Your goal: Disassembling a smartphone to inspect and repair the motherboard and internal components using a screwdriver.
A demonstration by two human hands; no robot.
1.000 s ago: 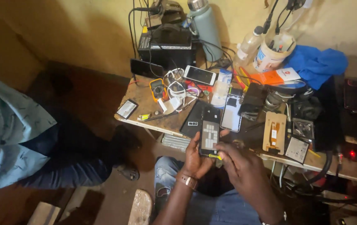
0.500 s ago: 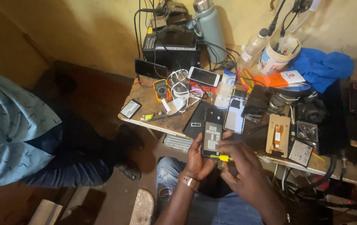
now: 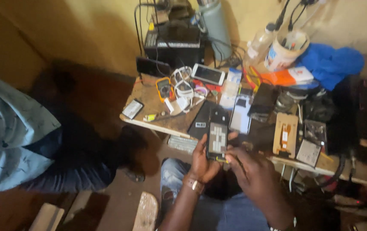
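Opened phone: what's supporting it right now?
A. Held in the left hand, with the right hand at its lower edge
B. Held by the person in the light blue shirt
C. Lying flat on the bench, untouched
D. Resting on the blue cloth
A: the left hand grips the opened phone in front of the bench, while the right hand meets its lower edge.

One head-worn camera looks steeply down, near the cluttered workbench [image 3: 149,96].
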